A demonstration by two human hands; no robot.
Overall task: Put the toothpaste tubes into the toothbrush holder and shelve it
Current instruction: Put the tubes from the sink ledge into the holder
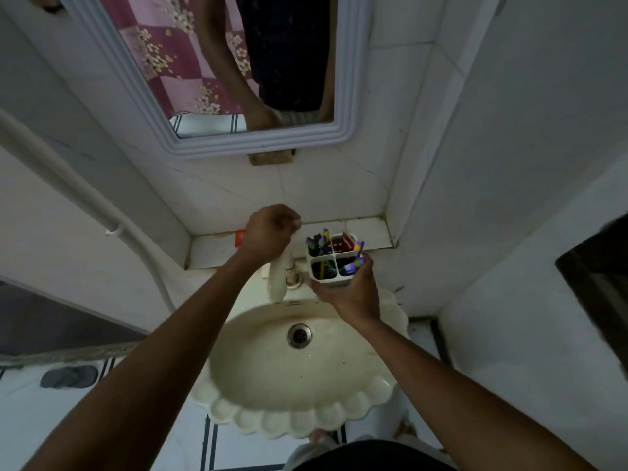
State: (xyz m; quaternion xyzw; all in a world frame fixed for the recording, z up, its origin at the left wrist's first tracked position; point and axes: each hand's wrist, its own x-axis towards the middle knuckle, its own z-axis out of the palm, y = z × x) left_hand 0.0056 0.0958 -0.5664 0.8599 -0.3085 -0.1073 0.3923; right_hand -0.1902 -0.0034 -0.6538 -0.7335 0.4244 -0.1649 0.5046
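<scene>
My right hand (353,294) grips a white four-compartment toothbrush holder (331,283) from below, above the sink's back rim and just in front of the tiled shelf (367,229). Purple and yellow toothbrushes (319,241) stand in its compartments, and a red tube (343,241) sits in the far right one. My left hand (270,231) hovers over the shelf to the left of the holder, fingers curled shut; I see nothing in it. An orange-red item (240,237) lies on the shelf, mostly hidden behind my left wrist.
A cream scalloped sink (238,396) with a metal drain (299,335) lies below my hands; its white tap (280,277) rises under my left wrist. A framed mirror (258,144) hangs above the shelf. A white pipe (85,195) runs along the left wall.
</scene>
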